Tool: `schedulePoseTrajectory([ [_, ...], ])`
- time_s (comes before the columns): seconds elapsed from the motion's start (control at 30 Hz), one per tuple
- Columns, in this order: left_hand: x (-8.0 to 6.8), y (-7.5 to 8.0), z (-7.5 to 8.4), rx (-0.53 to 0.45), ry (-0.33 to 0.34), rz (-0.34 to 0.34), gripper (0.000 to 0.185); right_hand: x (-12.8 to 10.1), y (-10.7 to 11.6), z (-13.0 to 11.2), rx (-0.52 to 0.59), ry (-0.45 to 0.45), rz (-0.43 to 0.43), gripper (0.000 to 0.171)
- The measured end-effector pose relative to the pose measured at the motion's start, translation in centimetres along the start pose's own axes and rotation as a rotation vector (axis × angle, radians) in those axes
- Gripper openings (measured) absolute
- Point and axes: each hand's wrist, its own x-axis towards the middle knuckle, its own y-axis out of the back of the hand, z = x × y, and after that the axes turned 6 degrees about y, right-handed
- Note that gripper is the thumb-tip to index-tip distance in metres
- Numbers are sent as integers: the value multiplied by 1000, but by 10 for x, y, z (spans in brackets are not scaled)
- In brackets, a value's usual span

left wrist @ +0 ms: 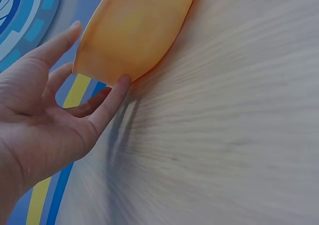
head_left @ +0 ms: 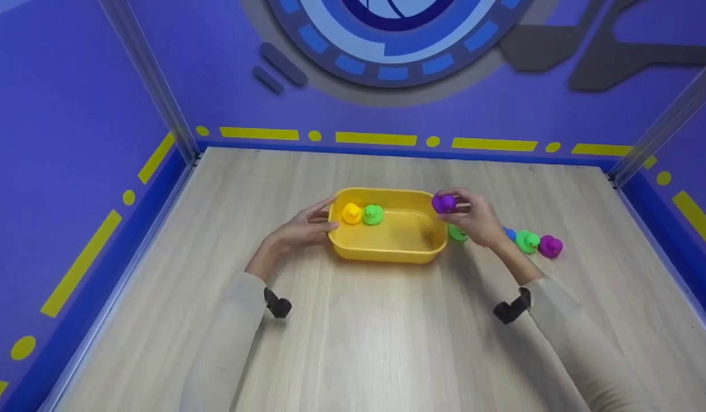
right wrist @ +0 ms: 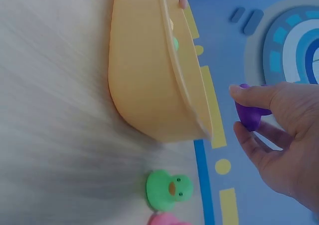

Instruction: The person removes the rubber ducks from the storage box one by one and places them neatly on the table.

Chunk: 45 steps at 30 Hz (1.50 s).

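Note:
A yellow plastic basin (head_left: 387, 254) stands on the table with a yellow rubber duck (head_left: 352, 214) and a green rubber duck (head_left: 373, 215) inside, near its left end. My left hand (head_left: 304, 228) rests its fingertips against that end, fingers mostly straight; the left wrist view shows these fingers (left wrist: 113, 99) touching the basin. Above the basin's right rim, my right hand (head_left: 476, 217) pinches a purple rubber duck (head_left: 443, 203) between thumb and fingers. Below that hand sits another green duck (right wrist: 167, 190) on the table, beside a pink one (right wrist: 167, 219) partly cut off in the right wrist view.
Right of the basin, a row of ducks continues with a blue one (head_left: 509, 233) mostly hidden by the right wrist, a green one (head_left: 527, 241) and a purple one (head_left: 551, 246). Blue printed walls (head_left: 353, 114) enclose the wooden table (head_left: 353, 332) at the back and sides.

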Motion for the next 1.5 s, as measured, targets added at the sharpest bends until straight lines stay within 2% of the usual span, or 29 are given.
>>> schedulePoseTrajectory([
  [0.2,-3,1,-2,7,-3,-14,71,-9,13,6,-38,17,63,42],
  [0.43,-2,-2,-2,-21,1,-15,68,-22,25,-20,-49,-1,80,42],
  [0.63,-2,-4,-1,-42,21,2,68,-28,33,15,-76,-47,76,44],
  [0.73,-1,-4,-1,-46,28,11,68,-31,39,24,-73,-50,85,45],
  [0.97,-1,-4,0,-63,28,-2,68,-42,52,32,-89,-41,128,46],
  [1.27,-2,-2,0,-78,14,-10,68,-56,70,34,-127,-159,99,47],
  [1.5,-3,-2,-1,-94,19,-16,68,-67,88,36,-166,-207,101,48],
])
